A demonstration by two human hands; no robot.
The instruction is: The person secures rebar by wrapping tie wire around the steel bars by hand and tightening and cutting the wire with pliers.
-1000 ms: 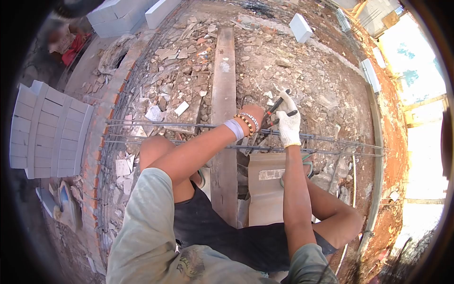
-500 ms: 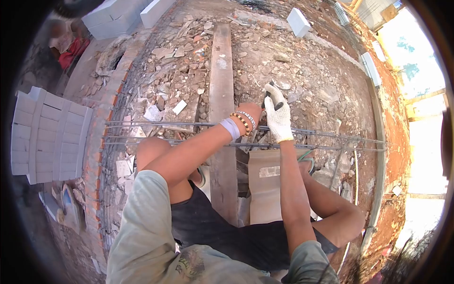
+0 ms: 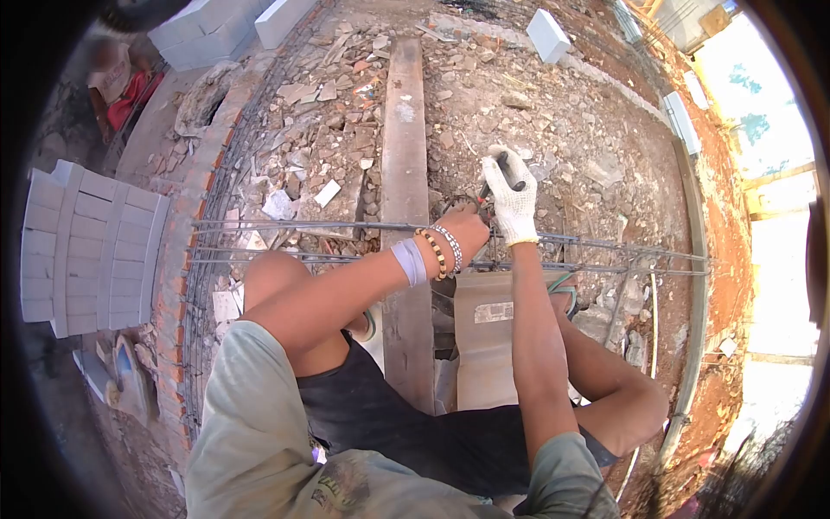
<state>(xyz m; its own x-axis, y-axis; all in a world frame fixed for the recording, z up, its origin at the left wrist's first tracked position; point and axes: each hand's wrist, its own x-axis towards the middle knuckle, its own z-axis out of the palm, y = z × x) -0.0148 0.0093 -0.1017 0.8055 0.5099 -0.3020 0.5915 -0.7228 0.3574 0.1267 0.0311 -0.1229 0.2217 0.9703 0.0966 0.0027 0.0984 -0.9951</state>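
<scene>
My left hand, bare with bracelets at the wrist, is closed above the steel rebar. A loop of thin dark wire shows at its fingers. Just to the right, my right hand wears a white knit glove and is closed around pliers with dark handles and a little red near the jaws. The jaws point toward my left fingers and are partly hidden. Below both hands, long steel rebars run from left to right across the trench.
A wooden plank lies lengthwise over the rubble. Below my hands is a tan sack. Pale blocks are stacked on the left, and a block stands farther off. A person in red is at upper left.
My left hand has moved slightly right and down, and its wrist has turned. The gloved right hand has tilted and shifted a little, still gripping the pliers.
</scene>
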